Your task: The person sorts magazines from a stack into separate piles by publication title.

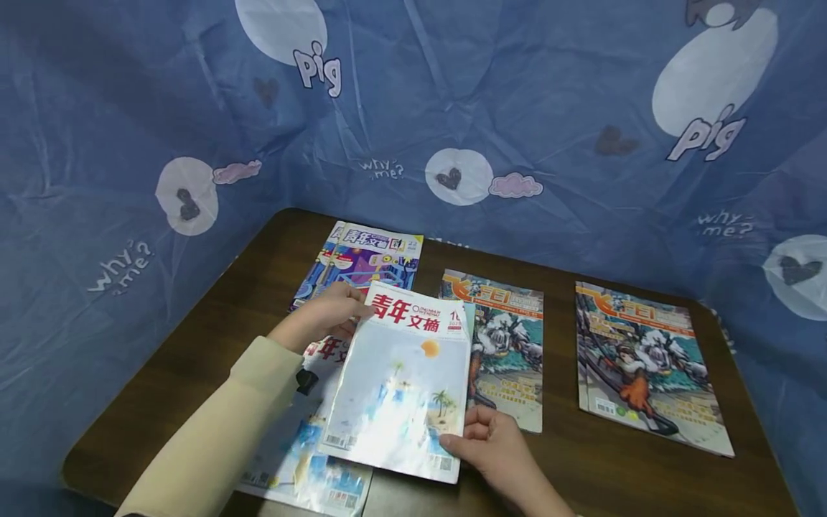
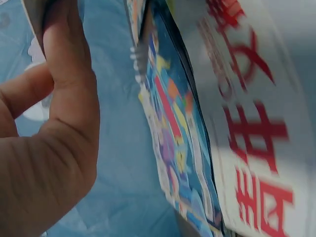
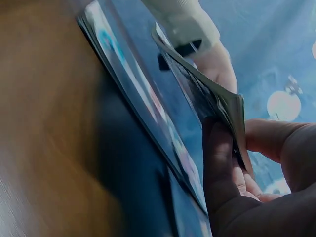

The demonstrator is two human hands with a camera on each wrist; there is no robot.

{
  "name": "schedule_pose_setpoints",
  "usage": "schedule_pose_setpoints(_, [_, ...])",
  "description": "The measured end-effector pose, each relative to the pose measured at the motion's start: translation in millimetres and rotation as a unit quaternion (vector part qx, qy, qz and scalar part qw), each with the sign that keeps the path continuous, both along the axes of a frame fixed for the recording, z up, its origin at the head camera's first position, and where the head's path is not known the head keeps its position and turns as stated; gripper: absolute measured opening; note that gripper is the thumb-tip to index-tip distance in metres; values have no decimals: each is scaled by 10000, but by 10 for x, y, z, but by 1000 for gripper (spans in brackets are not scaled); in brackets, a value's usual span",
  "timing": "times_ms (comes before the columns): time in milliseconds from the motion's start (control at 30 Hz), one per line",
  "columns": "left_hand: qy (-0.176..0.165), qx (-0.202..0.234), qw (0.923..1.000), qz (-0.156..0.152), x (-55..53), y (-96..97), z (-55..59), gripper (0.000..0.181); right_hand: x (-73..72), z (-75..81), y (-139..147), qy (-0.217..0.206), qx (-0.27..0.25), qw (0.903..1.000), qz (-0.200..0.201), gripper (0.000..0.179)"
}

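Note:
Both hands hold a white-covered magazine with red characters and a beach picture, raised above the table. My left hand pinches its upper left edge, while my right hand grips the lower right corner with the thumb on the cover. In the right wrist view, the held magazine appears edge-on between the right hand's thumb and fingers. Partly hidden beneath it, a similar white magazine lies on the table; its red title shows large in the left wrist view.
Overlapping purple magazines lie at the back left. A colourful comic-style magazine is behind the held one, partly covered. Farther right, more comic-style magazines are stacked. Blue patterned cloth surrounds the brown table.

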State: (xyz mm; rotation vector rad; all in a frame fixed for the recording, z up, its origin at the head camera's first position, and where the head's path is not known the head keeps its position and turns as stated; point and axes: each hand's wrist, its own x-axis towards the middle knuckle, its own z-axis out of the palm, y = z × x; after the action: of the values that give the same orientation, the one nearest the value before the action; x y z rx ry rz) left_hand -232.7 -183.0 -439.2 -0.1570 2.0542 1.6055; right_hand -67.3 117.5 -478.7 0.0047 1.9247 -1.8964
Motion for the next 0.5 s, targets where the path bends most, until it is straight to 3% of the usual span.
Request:
schedule_pose_setpoints(167, [-4, -11, 9998, -221, 117, -257, -48, 33, 94, -31, -240, -281, -535, 9973, 409, 25])
schedule_pose_setpoints(300, [-76, -62, 9994, -338, 200, -439, -87, 17, 135, -60, -375, -443, -627, 9953, 593, 22])
schedule_pose_setpoints(500, [58, -881, 9947, -526, 292, -588, -144, 18, 197, -117, -534, -612, -751, 9930, 680, 18])
